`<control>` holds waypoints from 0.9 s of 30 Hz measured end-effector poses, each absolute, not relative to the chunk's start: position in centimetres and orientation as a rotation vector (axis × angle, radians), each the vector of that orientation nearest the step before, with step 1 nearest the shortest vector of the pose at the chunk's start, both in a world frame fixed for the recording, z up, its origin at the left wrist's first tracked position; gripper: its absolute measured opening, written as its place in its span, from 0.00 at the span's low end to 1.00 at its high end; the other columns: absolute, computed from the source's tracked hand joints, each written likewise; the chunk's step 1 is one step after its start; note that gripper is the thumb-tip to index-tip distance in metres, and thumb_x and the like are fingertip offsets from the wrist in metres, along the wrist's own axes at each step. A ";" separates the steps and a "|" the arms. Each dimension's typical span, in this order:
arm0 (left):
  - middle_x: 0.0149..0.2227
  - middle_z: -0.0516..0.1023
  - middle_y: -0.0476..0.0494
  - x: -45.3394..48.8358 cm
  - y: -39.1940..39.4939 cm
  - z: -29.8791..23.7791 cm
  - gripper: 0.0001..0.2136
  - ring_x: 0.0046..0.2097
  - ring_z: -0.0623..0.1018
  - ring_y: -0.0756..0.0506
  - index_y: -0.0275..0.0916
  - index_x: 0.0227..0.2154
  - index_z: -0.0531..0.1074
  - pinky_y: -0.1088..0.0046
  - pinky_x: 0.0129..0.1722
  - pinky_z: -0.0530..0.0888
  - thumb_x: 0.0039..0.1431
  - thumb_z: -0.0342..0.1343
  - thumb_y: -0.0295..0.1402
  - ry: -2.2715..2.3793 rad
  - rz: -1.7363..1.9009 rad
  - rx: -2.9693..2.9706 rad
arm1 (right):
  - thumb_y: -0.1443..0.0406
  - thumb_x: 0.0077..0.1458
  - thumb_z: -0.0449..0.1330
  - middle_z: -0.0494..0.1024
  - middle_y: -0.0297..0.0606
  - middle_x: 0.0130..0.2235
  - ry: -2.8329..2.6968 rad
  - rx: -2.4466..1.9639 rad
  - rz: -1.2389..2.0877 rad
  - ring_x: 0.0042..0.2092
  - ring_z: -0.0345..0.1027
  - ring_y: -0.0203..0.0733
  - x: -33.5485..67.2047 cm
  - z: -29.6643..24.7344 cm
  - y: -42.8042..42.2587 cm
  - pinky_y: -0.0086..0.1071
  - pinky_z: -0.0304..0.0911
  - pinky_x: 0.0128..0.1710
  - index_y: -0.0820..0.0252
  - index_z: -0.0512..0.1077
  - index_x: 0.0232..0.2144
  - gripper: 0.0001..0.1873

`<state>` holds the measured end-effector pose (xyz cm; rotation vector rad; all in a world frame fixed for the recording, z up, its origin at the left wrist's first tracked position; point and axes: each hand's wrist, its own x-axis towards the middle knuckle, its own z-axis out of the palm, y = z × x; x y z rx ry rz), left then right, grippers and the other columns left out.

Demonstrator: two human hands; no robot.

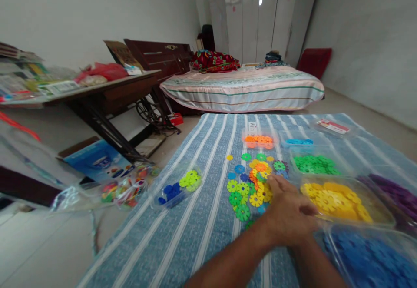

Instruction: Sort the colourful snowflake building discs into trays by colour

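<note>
My two hands overlap at the right side of a loose pile of flower-shaped plastic discs (243, 188) in green, yellow, orange and blue. My right hand (280, 191) reaches up and left, its fingers stretched over yellow and orange discs at the pile's edge. Across it lies my left hand (298, 218), with bent fingertips close to the left rim of a clear box of yellow discs (335, 201). A thin yellow disc (323, 218), seen edge-on, shows at those fingertips. Blur and overlap hide part of both hands.
Clear boxes hold green (315, 165), orange (259, 141), light blue (299, 142), purple (395, 192) and dark blue discs (371, 253). Left of the pile, another box (177, 199) holds dark blue and lime discs. A lid (334, 126) lies on the striped cloth (182, 244).
</note>
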<state>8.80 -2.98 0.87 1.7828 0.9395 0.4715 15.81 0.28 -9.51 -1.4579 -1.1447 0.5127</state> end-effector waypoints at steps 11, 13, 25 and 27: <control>0.33 0.74 0.46 -3.4 0.7 -1.3 0.06 0.37 0.72 0.47 0.39 0.31 0.72 0.72 0.38 0.65 0.51 0.53 0.31 1.740 0.224 2.151 | 0.53 0.52 0.52 0.77 0.37 0.29 -1.135 -1.567 0.550 0.32 0.68 0.42 15.5 -8.1 0.6 0.32 0.61 0.34 0.61 0.76 0.30 0.20; 0.35 0.74 0.46 -4.1 0.6 -1.7 0.08 0.38 0.73 0.47 0.39 0.33 0.72 0.73 0.39 0.65 0.50 0.55 0.34 1.750 0.196 2.148 | 0.53 0.52 0.52 0.77 0.37 0.29 -1.139 -1.580 0.546 0.32 0.68 0.42 15.5 -7.9 0.5 0.31 0.61 0.34 0.61 0.76 0.29 0.20; 0.27 0.72 0.50 -4.1 1.3 -2.2 0.05 0.32 0.72 0.48 0.38 0.27 0.69 0.74 0.31 0.64 0.44 0.57 0.30 1.675 0.252 2.026 | 0.53 0.52 0.51 0.77 0.36 0.29 -1.152 -1.564 0.525 0.32 0.68 0.41 15.5 -8.1 0.7 0.31 0.61 0.34 0.61 0.76 0.29 0.20; 0.23 0.70 0.52 -4.3 1.6 -2.1 0.02 0.29 0.71 0.49 0.38 0.23 0.68 0.75 0.28 0.63 0.44 0.56 0.28 1.593 0.316 1.950 | 0.53 0.52 0.51 0.76 0.36 0.28 -1.153 -1.567 0.525 0.32 0.68 0.41 15.5 -8.0 0.7 0.31 0.60 0.34 0.61 0.75 0.28 0.20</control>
